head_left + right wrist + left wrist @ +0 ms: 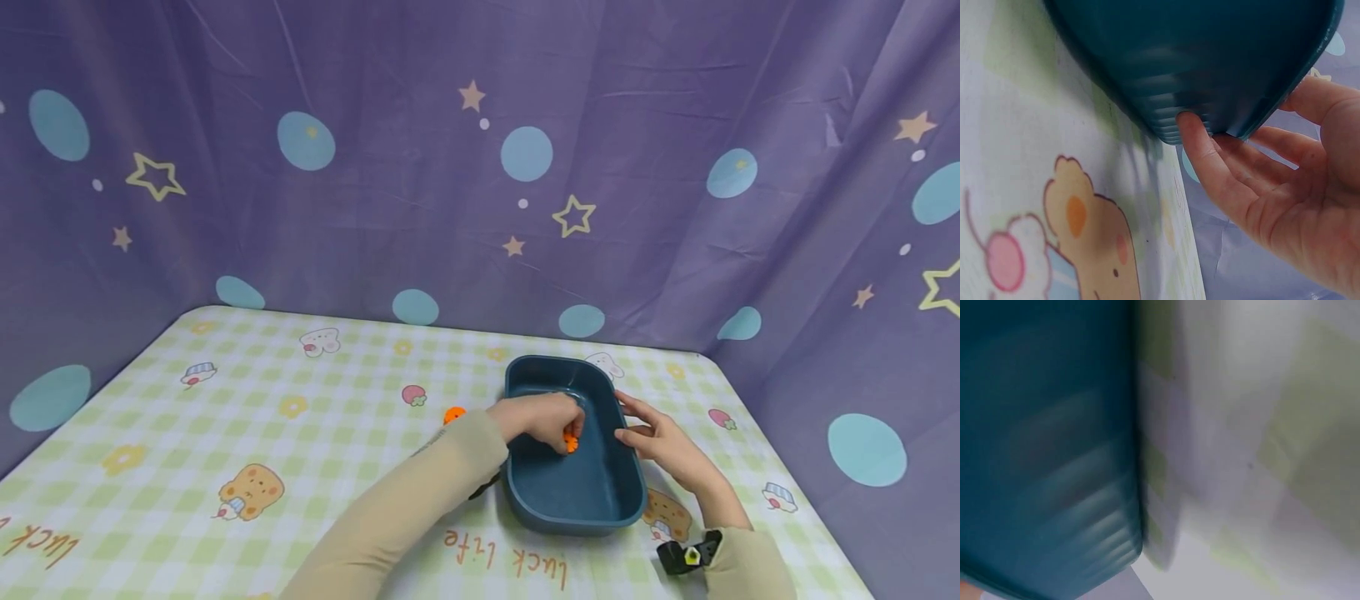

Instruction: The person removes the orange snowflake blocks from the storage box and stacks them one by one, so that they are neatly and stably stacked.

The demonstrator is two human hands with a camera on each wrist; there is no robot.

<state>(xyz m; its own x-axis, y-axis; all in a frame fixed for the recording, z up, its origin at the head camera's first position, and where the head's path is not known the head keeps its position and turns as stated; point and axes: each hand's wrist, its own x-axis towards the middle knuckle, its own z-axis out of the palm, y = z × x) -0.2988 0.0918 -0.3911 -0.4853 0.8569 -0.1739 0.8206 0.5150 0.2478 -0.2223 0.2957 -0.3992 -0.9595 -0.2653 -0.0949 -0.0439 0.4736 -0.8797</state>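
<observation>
A deep dark-blue plastic bin [573, 500] with rounded corners stands on the tablecloth. My left hand [551, 417] reaches over its left rim, fingers curled round a small orange object [571, 442], mostly hidden by the hand; I cannot tell its kind. On the bin's right side, my right hand [660, 437] holds the wall, thumb at the rim and fingers outside. In the right wrist view, a finger [1194, 134] of that hand touches the bin's ribbed outer wall [1166, 94]. The left wrist view shows only the bin's outer side [1054, 456] beside the cloth.
Another orange thing [453, 414] lies left of the bin, partly covered by the left sleeve [420, 492]. The table has a green-checked cloth [337, 442] with printed cartoons. A purple curtain [420, 208] hangs behind the table and along its sides.
</observation>
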